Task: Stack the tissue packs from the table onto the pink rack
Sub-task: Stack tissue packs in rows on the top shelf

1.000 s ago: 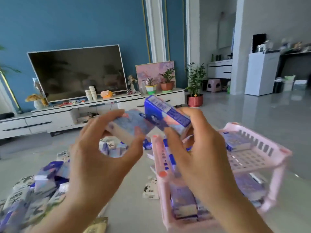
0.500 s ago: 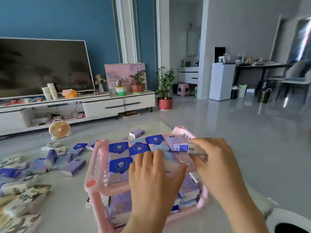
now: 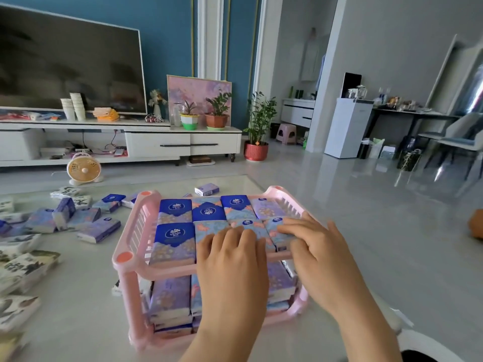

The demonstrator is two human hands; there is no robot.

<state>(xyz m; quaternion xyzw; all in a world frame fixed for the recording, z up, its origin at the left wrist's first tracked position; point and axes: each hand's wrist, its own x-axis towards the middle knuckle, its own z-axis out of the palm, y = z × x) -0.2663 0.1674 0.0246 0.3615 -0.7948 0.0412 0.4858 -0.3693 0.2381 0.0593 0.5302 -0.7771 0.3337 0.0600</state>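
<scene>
The tissue packs (image 3: 177, 226) on the top tier of the pink rack (image 3: 162, 270) lie flat in two rows, edge to edge, and no bare slot shows between them. The lower tier (image 3: 170, 296) is also stacked with packs. Both hands rest on the near row. The left hand (image 3: 232, 259) lies with straight fingers (image 3: 230, 236) flat on the middle packs, and the right hand (image 3: 313, 246) spreads its fingers (image 3: 290, 226) over the pack at the near right corner. Neither hand is curled round anything. The step in hand appears to be pressing the near row level so that it sits snug inside the rim.

Many loose packs (image 3: 96, 231) lie scattered on the counter (image 3: 86, 283) to the left of the rack, and a lone pack (image 3: 207, 189) sits just behind it. The next move likely calls for lifting both hands clear, reaching left for a loose pack, and starting a second layer squarely on top.
</scene>
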